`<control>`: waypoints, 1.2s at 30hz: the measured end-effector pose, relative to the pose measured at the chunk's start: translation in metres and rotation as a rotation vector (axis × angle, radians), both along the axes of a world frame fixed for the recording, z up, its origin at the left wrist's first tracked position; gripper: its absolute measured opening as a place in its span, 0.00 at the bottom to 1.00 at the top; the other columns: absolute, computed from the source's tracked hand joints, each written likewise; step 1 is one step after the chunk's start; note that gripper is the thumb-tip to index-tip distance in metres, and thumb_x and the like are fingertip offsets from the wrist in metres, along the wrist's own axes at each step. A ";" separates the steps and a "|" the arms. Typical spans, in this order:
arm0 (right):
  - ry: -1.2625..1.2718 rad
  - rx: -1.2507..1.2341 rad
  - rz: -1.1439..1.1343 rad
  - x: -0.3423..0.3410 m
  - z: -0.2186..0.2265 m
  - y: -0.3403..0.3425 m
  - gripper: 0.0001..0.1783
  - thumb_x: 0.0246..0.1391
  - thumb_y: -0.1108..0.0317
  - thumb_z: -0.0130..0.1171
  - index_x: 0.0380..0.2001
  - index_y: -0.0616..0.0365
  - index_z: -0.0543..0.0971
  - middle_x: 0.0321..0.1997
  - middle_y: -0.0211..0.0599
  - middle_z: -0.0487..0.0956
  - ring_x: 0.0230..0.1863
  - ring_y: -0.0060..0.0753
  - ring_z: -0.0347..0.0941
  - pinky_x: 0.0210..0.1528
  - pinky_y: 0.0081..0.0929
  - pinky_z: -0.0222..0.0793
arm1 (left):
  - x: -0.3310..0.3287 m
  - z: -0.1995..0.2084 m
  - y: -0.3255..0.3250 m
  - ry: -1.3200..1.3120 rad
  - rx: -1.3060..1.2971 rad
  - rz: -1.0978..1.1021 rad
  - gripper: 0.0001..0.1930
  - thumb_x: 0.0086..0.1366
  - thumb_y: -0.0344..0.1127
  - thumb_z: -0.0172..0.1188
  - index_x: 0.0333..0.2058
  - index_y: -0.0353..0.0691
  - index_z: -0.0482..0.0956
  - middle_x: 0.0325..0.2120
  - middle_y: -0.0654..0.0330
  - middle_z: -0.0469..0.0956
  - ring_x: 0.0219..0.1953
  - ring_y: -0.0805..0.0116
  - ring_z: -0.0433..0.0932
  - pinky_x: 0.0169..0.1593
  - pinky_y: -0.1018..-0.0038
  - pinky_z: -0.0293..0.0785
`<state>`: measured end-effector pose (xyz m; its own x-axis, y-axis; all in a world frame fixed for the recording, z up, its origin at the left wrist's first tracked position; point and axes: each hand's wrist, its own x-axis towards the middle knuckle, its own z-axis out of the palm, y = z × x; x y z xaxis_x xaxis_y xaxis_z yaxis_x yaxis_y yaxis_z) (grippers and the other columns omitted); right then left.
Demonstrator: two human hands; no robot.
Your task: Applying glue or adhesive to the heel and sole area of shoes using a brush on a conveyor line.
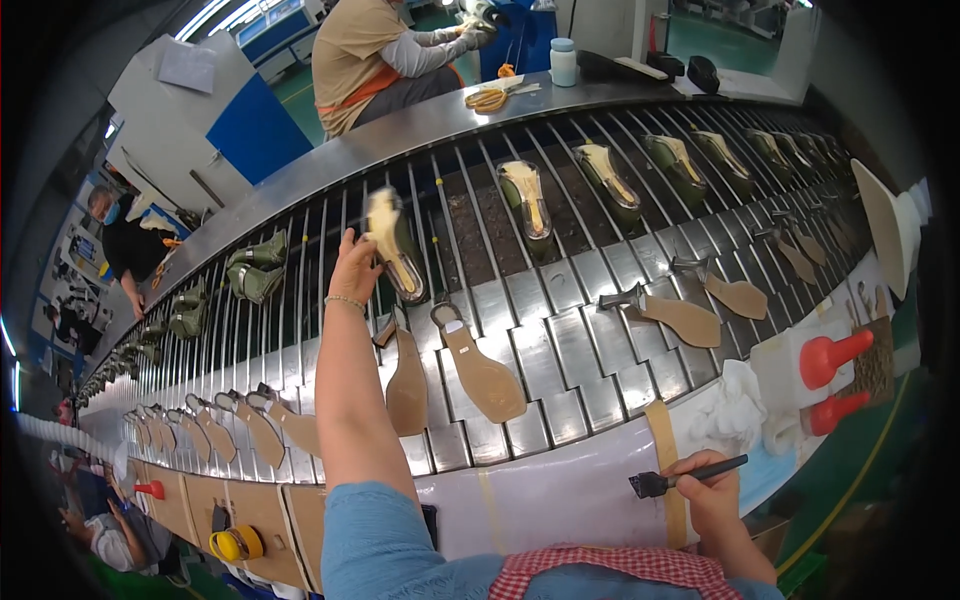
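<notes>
My left hand [355, 270] reaches out over the conveyor, its fingers closed at the near side of a green shoe upper on a last [408, 272]. The shoe lies bottom up, showing a cream underside, and its far end is blurred. Just below it, a pair of tan shoe soles with heels [480, 375] rests on the metal slats. At the lower right, my right hand [712, 495] grips the black handle of a flat brush [655, 484], its dark bristles pointing left above the pale work surface [560, 480].
More upturned green shoes [605, 175] line the roller rods [460, 200] to the right, with tan soles [680, 320] nearer me. Green uppers [258, 268] stand at left. Red-capped bottles [835, 357] and white cloth [738, 400] lie at right. A co-worker [370, 60] sits across the conveyor.
</notes>
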<state>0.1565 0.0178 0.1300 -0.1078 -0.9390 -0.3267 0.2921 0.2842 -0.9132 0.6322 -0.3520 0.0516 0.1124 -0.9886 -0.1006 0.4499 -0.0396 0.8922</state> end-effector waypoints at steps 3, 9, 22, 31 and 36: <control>0.005 -0.006 0.018 0.005 -0.002 -0.001 0.11 0.44 0.75 0.62 0.32 0.63 0.73 0.33 0.44 0.78 0.39 0.36 0.76 0.47 0.31 0.70 | 0.005 -0.014 0.007 -0.138 0.208 0.166 0.36 0.56 0.33 0.59 0.62 0.42 0.53 0.48 0.59 0.70 0.52 0.61 0.69 0.54 0.52 0.60; -0.032 -0.092 0.177 0.012 0.002 0.014 0.11 0.46 0.74 0.62 0.33 0.63 0.72 0.37 0.45 0.77 0.42 0.35 0.74 0.50 0.31 0.67 | -0.041 0.057 0.092 -0.206 0.246 0.288 0.20 0.57 0.34 0.57 0.49 0.42 0.68 0.45 0.59 0.71 0.49 0.65 0.71 0.48 0.60 0.68; 0.058 -0.367 0.189 -0.012 -0.001 0.082 0.18 0.48 0.61 0.65 0.35 0.60 0.70 0.37 0.39 0.74 0.40 0.28 0.69 0.43 0.20 0.63 | -0.080 0.111 0.415 -1.407 -0.461 0.354 0.33 0.51 0.34 0.63 0.56 0.38 0.62 0.55 0.47 0.63 0.57 0.47 0.62 0.59 0.62 0.60; 0.065 -0.385 0.249 -0.009 0.002 0.111 0.08 0.54 0.73 0.53 0.37 0.60 0.69 0.40 0.36 0.71 0.44 0.27 0.68 0.52 0.25 0.64 | 0.130 -0.010 0.549 -1.146 0.361 1.547 0.42 0.49 0.39 0.69 0.58 0.29 0.55 0.59 0.39 0.54 0.60 0.46 0.57 0.61 0.60 0.57; 0.065 -0.407 0.263 0.008 0.004 0.117 0.08 0.55 0.72 0.53 0.38 0.60 0.69 0.40 0.37 0.71 0.44 0.27 0.69 0.52 0.24 0.64 | 0.191 -0.023 0.564 -0.854 0.625 1.605 0.62 0.38 0.45 0.76 0.63 0.32 0.39 0.62 0.39 0.48 0.65 0.45 0.49 0.66 0.60 0.50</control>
<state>0.1644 0.1349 0.1335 0.1421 -0.9872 0.0719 0.1973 -0.0429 -0.9794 0.8233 0.2120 0.0281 0.9492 0.2257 0.2193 -0.0985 -0.4489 0.8881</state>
